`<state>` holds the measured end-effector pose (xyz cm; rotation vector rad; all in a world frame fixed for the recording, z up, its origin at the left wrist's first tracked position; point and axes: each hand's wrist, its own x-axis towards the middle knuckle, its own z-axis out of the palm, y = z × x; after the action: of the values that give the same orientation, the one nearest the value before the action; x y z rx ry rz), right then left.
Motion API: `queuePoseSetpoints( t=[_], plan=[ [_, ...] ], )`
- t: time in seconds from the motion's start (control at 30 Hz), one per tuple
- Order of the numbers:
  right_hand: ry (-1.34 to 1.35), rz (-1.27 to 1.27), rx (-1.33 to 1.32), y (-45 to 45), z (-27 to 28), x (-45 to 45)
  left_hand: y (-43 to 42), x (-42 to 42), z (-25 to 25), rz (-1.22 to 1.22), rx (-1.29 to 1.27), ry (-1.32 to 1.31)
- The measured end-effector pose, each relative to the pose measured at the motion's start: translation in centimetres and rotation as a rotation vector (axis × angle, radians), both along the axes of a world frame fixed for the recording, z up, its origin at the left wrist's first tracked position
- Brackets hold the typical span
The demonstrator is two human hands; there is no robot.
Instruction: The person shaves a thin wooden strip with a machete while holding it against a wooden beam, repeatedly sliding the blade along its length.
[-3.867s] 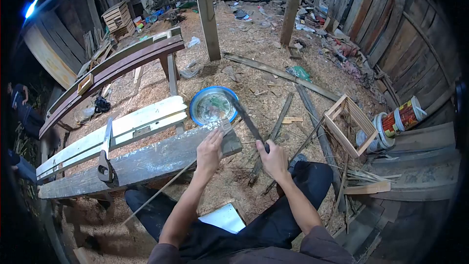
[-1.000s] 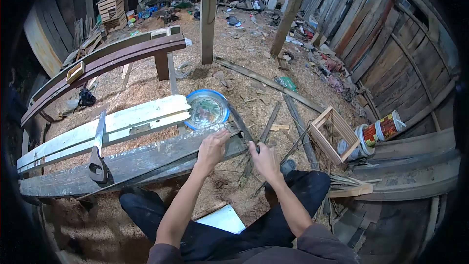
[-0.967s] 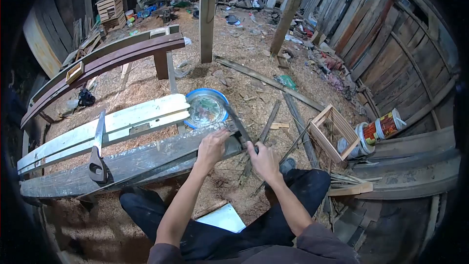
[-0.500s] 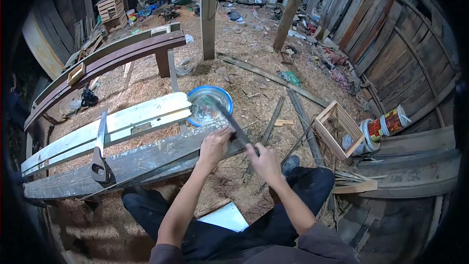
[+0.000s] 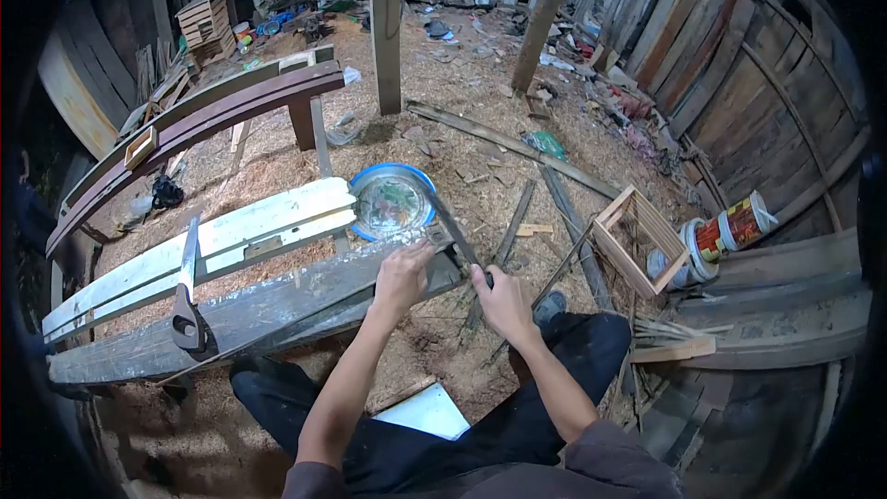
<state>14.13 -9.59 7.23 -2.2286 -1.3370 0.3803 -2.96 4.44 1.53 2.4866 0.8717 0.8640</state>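
Observation:
My right hand (image 5: 504,300) is wrapped round the dark handle of a long-bladed knife (image 5: 452,225), its blade pointing up and left past the end of a grey plank bench (image 5: 268,310). My left hand (image 5: 404,274) presses near that bench end, closed on a thin wooden strip (image 5: 277,331) that runs down-left along the bench's near edge. Just beyond the bench end stands a blue-rimmed basin (image 5: 392,202) with something greenish and reddish in it. A handsaw (image 5: 188,300) lies across the bench at the left.
A white-painted plank (image 5: 222,233) lies behind the bench, and a reddish-brown beam (image 5: 199,127) farther back. At the right are a slatted wooden frame (image 5: 639,242), buckets (image 5: 742,222) and thin sticks. Loose boards and two posts stand beyond; shavings cover the ground (image 5: 462,152).
The knife has moved back and forth slightly at the bench end, in my right hand. The strip now lies close along the bench, where earlier it slanted away below. The view has shifted a little.

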Motion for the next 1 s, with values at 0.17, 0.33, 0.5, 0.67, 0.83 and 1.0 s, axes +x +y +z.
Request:
queuePoseSetpoints(
  t=[0.17,0.33,0.5,0.67,0.83,1.0],
  plan=[
    [0.106,0.081,-0.044,-0.6,0.4,0.4,-0.2,-0.1,0.7,0.009,-0.031,0.021],
    [0.035,0.013,-0.016,-0.2,0.1,0.6,-0.2,0.1,-0.3,-0.007,0.024,0.034],
    [0.117,0.052,0.004,-0.2,-0.8,2.0,-0.2,0.3,0.8,-0.024,-0.028,0.028],
    [0.098,0.032,0.048,0.5,-1.8,2.8,0.4,0.7,-0.5,-0.039,0.064,0.024],
    [-0.023,0.209,0.138,0.5,-4.1,4.3,0.0,0.8,0.3,-0.029,0.049,0.054],
    [0.009,0.124,0.055,1.2,-4.2,4.2,0.0,1.3,1.0,0.006,0.010,0.027]
  ],
)
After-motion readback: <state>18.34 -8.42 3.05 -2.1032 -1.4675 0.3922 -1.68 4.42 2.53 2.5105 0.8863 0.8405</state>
